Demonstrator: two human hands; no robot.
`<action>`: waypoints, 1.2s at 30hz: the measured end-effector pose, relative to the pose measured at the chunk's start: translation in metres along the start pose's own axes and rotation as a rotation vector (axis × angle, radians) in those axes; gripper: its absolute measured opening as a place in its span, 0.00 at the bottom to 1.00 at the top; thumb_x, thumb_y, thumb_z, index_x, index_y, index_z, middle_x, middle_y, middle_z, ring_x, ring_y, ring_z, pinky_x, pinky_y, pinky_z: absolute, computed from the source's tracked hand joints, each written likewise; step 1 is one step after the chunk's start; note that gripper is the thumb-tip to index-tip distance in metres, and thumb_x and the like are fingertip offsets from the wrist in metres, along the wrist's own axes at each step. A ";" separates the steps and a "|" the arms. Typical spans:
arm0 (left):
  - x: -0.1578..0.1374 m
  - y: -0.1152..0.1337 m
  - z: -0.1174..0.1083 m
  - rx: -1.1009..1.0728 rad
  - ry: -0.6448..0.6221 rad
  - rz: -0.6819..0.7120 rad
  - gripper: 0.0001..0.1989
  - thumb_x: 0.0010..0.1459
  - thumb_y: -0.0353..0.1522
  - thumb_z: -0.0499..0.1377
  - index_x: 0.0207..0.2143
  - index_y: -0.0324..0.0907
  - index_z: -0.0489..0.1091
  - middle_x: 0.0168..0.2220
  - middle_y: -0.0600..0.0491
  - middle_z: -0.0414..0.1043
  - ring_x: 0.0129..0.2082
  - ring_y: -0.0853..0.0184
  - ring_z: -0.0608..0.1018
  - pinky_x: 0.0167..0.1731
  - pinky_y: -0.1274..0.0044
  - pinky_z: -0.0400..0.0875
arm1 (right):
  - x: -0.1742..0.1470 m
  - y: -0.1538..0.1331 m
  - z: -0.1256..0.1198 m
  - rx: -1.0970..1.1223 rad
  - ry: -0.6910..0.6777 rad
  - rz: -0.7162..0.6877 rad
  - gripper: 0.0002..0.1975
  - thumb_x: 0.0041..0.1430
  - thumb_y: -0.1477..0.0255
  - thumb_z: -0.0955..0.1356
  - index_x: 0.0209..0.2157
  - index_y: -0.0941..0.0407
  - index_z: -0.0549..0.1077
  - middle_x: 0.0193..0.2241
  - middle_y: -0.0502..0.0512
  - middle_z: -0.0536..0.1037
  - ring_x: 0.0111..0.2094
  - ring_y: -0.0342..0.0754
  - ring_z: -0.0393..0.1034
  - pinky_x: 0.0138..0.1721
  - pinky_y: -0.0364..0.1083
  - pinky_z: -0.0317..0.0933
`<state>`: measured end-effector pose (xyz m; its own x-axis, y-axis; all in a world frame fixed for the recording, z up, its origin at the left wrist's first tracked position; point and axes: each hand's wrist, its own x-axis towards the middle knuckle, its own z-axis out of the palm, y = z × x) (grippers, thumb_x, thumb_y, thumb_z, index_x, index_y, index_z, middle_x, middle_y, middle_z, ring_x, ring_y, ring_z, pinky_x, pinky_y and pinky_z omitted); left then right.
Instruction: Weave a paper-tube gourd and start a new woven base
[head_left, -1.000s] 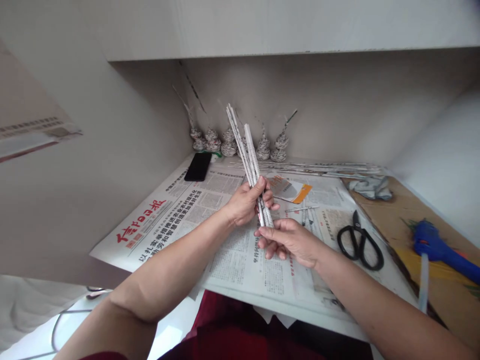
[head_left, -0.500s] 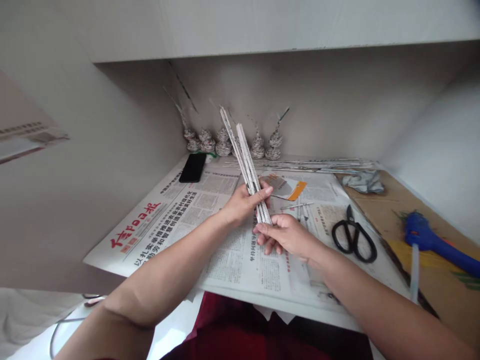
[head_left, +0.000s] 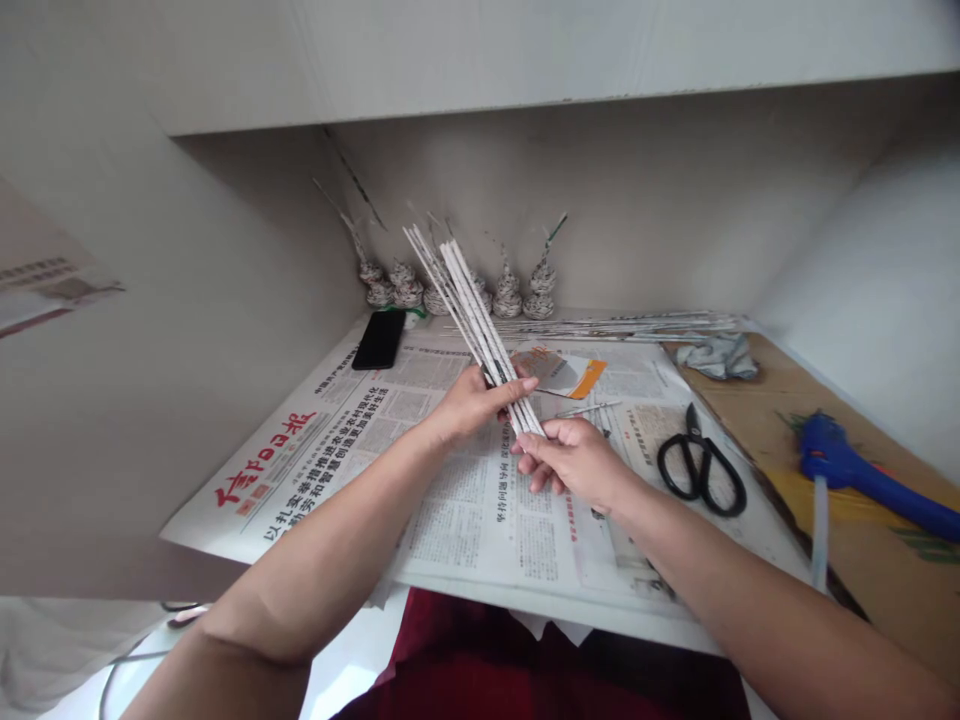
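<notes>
Several thin rolled newspaper sticks (head_left: 480, 320) form a bundle tilted up and to the left, its far ends fanned a little apart. My left hand (head_left: 484, 400) is closed around the bundle, thumb lying across the front. At the lower ends, my right hand (head_left: 566, 460) pinches the sticks between thumb and fingers. Both hands are above the newspaper sheet (head_left: 450, 520) that covers the table. Beyond the bundle sits a grey and orange card or packet (head_left: 585, 378), partly hidden by the sticks and my left hand.
Black scissors (head_left: 701, 465) lie to the right, near a blue glue gun (head_left: 825, 450) on cardboard (head_left: 750, 420). A crumpled cloth (head_left: 718, 357) and long paper sticks (head_left: 637, 326) lie behind. Woven paper gourds (head_left: 540, 290) line the back wall, and a phone (head_left: 379, 340) rests at left.
The bundle leans further left, and its upper ends are spread wider. Both hands keep their hold. The whole view has shifted slightly.
</notes>
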<state>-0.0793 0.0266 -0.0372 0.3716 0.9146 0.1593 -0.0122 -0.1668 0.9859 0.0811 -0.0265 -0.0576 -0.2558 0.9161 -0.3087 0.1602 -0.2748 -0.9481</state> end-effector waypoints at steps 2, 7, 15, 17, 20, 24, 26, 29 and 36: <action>0.001 -0.001 -0.001 -0.054 0.008 -0.024 0.18 0.49 0.42 0.66 0.33 0.36 0.69 0.24 0.55 0.68 0.22 0.74 0.69 0.22 0.81 0.64 | 0.002 0.001 -0.001 0.003 0.018 -0.008 0.09 0.62 0.69 0.66 0.32 0.59 0.75 0.22 0.50 0.76 0.16 0.37 0.69 0.12 0.35 0.52; 0.002 -0.003 -0.002 -0.045 0.014 -0.047 0.18 0.47 0.40 0.67 0.34 0.35 0.70 0.27 0.54 0.70 0.26 0.73 0.71 0.27 0.80 0.66 | 0.002 0.000 -0.005 0.040 -0.050 -0.002 0.09 0.63 0.68 0.66 0.36 0.59 0.74 0.24 0.51 0.77 0.19 0.39 0.72 0.15 0.36 0.57; 0.001 -0.002 -0.002 -0.114 -0.043 -0.068 0.21 0.49 0.39 0.67 0.42 0.37 0.72 0.30 0.54 0.72 0.26 0.74 0.72 0.28 0.80 0.67 | 0.000 -0.004 -0.008 0.068 -0.055 -0.024 0.12 0.65 0.68 0.63 0.33 0.60 0.74 0.24 0.53 0.77 0.18 0.39 0.71 0.14 0.35 0.56; -0.001 -0.002 -0.001 -0.130 -0.063 -0.070 0.22 0.48 0.40 0.67 0.43 0.37 0.71 0.27 0.55 0.71 0.23 0.75 0.71 0.24 0.80 0.66 | 0.000 -0.004 -0.007 0.039 -0.029 -0.014 0.13 0.65 0.68 0.64 0.32 0.60 0.74 0.24 0.53 0.77 0.17 0.39 0.71 0.13 0.35 0.55; -0.002 -0.002 -0.001 -0.114 -0.096 -0.066 0.20 0.49 0.41 0.67 0.39 0.37 0.71 0.22 0.57 0.69 0.18 0.76 0.67 0.19 0.81 0.62 | -0.001 -0.005 -0.007 0.005 -0.111 0.020 0.13 0.65 0.66 0.64 0.34 0.61 0.74 0.25 0.54 0.78 0.18 0.39 0.72 0.14 0.36 0.57; 0.000 -0.004 -0.002 -0.066 -0.057 -0.061 0.18 0.51 0.43 0.64 0.33 0.37 0.69 0.20 0.56 0.68 0.17 0.75 0.67 0.18 0.81 0.61 | -0.003 -0.008 -0.013 0.060 -0.253 0.028 0.16 0.66 0.61 0.63 0.40 0.60 0.73 0.28 0.55 0.79 0.21 0.41 0.74 0.18 0.37 0.62; 0.002 -0.006 -0.003 -0.097 -0.025 -0.070 0.18 0.51 0.43 0.65 0.33 0.38 0.69 0.20 0.57 0.68 0.19 0.75 0.68 0.19 0.81 0.62 | -0.003 -0.008 -0.017 0.057 -0.275 0.017 0.16 0.65 0.61 0.63 0.39 0.60 0.73 0.28 0.56 0.79 0.22 0.42 0.74 0.17 0.37 0.62; 0.003 -0.006 -0.004 -0.139 -0.006 -0.078 0.18 0.50 0.44 0.65 0.33 0.38 0.69 0.22 0.58 0.66 0.20 0.75 0.68 0.20 0.81 0.61 | 0.000 -0.005 -0.016 0.014 -0.207 -0.001 0.15 0.64 0.63 0.64 0.34 0.61 0.74 0.25 0.54 0.78 0.19 0.41 0.73 0.13 0.36 0.56; 0.003 -0.006 -0.005 -0.129 -0.024 -0.086 0.19 0.50 0.45 0.65 0.33 0.38 0.69 0.25 0.57 0.65 0.24 0.75 0.67 0.25 0.81 0.60 | 0.001 -0.002 -0.012 -0.017 -0.179 -0.001 0.15 0.63 0.62 0.65 0.34 0.60 0.75 0.25 0.54 0.78 0.19 0.39 0.71 0.14 0.36 0.56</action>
<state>-0.0830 0.0319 -0.0420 0.3987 0.9141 0.0738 -0.0976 -0.0377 0.9945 0.0924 -0.0216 -0.0555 -0.4212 0.8493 -0.3183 0.1756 -0.2680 -0.9473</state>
